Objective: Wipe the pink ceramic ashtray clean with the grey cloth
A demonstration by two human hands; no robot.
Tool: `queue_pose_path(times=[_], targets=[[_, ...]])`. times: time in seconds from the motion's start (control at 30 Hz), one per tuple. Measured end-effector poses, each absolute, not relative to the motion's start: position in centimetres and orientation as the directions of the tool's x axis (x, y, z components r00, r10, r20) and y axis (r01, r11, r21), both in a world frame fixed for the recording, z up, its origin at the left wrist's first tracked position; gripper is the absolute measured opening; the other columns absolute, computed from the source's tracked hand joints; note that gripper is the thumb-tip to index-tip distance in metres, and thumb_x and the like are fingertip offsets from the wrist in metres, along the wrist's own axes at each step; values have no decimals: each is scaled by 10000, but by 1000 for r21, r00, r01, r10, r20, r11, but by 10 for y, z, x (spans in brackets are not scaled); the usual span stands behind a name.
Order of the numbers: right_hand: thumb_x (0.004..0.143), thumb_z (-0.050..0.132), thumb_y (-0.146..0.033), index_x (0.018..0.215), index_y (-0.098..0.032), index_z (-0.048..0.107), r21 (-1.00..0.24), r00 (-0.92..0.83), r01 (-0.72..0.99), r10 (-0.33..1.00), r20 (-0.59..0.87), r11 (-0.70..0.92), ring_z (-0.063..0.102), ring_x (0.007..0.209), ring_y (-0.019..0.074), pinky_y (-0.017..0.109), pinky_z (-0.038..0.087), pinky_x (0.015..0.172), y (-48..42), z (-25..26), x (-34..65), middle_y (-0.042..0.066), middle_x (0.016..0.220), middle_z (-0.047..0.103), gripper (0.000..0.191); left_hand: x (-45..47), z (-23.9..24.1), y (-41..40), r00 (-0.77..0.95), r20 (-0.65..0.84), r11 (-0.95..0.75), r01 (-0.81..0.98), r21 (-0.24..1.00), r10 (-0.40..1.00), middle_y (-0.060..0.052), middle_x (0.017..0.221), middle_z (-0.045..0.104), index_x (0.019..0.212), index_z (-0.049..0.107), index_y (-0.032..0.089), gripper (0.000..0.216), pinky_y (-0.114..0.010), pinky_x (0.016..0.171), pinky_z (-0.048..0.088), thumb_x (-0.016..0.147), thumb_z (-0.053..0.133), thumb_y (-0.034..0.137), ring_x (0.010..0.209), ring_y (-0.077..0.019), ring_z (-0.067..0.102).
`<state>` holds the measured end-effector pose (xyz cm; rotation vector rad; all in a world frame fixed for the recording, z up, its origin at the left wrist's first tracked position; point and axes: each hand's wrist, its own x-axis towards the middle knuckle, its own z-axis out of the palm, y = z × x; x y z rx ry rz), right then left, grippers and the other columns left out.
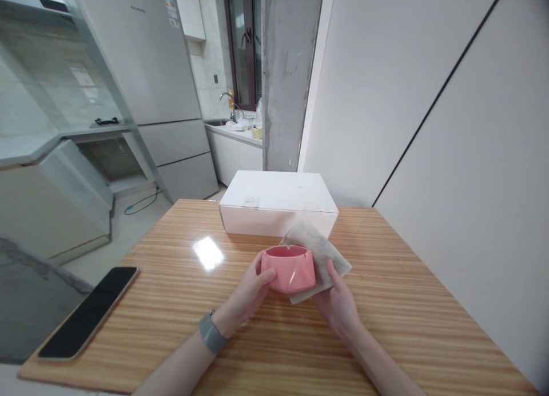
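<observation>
Above the middle of the wooden table, a glossy pink ashtray [288, 273] with small notches in its rim is held upright. My left hand [253, 287] grips its left side, the thumb on the front wall and the other fingers mostly hidden behind. A light grey cloth [323, 254] fans out behind the ashtray and along its right side. My right hand [338, 302] is closed on this cloth, thumb on top, with the cloth against the ashtray's right wall. A grey band circles my left wrist.
Behind the hands a closed white box [278, 191] stands on the wooden table [184, 316]. A dark-screened phone or tablet [92, 310] lies near the left edge. A white wall panel [450, 173] rises along the right; a fridge [141, 59] stands beyond the table.
</observation>
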<state>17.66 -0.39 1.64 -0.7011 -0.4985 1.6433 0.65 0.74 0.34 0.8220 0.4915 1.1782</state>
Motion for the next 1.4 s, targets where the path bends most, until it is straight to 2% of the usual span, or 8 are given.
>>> queue_pose_path(times=[0.2, 0.37, 0.7, 0.83, 0.93, 1.1, 1.3, 1.4], targets=[[798, 651, -550, 1080, -217, 727, -682, -152, -700, 977, -146, -211, 530, 1279, 305, 445, 433, 1066, -5, 18, 176, 72, 1202, 709, 443, 4, 5, 9, 358, 37, 206, -615, 761, 933, -173, 1235, 616, 1203, 602, 133, 534, -456, 989, 422, 775, 717, 432, 1165, -334, 557], [769, 712, -504, 1093, -200, 720, -659, -187, -712, 970, -158, -244, 525, 1286, 290, 418, 417, 1081, -7, 20, 176, 79, 1189, 715, 445, 3, 4, 9, 262, 0, 175, -643, 745, 965, -133, 1241, 611, 1254, 551, 194, 586, -435, 946, 460, 747, 745, 416, 1134, -303, 568], [619, 839, -486, 1012, -230, 739, -675, -45, -709, 968, -246, -205, 609, 1187, 313, 423, 524, 966, -8, 8, 180, 52, 1097, 757, 479, 7, 1, 11, 113, -44, 109, -676, 729, 993, -96, 1220, 612, 1265, 527, 211, 503, -395, 959, 454, 823, 671, 403, 1110, -245, 574], [639, 827, -483, 1010, -240, 741, -690, -43, -698, 973, -226, -191, 615, 1179, 312, 424, 535, 956, -8, 8, 179, 45, 1096, 757, 452, 9, 7, 12, 157, -68, 162, -736, 657, 985, -99, 1223, 620, 1257, 536, 195, 454, -381, 958, 451, 873, 578, 435, 1136, -249, 569], [638, 825, -487, 1001, -250, 746, -697, -20, -697, 976, -216, -168, 605, 1194, 305, 412, 533, 968, -7, 8, 178, 32, 1072, 765, 441, 9, 11, 13, 215, -76, 218, -779, 588, 974, -83, 1227, 630, 1257, 548, 200, 408, -345, 953, 447, 889, 528, 374, 1147, -227, 566], [626, 827, -493, 1015, -256, 739, -689, 33, -707, 965, -259, -161, 543, 1267, 296, 411, 496, 1028, -3, 9, 180, 8, 1112, 752, 464, 9, 6, 10, 245, -25, 201, -727, 657, 969, -58, 1329, 581, 1285, 551, 245, 401, -316, 1008, 402, 889, 587, 303, 1216, -195, 522], [760, 704, -516, 1149, -207, 689, -660, -67, -734, 984, -165, -161, 470, 1334, 287, 454, 396, 1110, -2, 16, 180, 53, 1223, 699, 496, 11, -6, 7, 253, 98, 89, -638, 765, 962, -133, 1349, 563, 1285, 576, 194, 671, -427, 1114, 299, 698, 794, 435, 1307, -311, 443], [801, 660, -516, 1192, -201, 665, -651, -110, -738, 984, -141, -176, 466, 1337, 280, 461, 361, 1128, -2, 16, 178, 61, 1239, 690, 502, 12, -6, 7, 282, 118, 97, -645, 758, 952, -144, 1338, 565, 1285, 568, 201, 732, -459, 1092, 325, 652, 814, 476, 1287, -333, 458]])
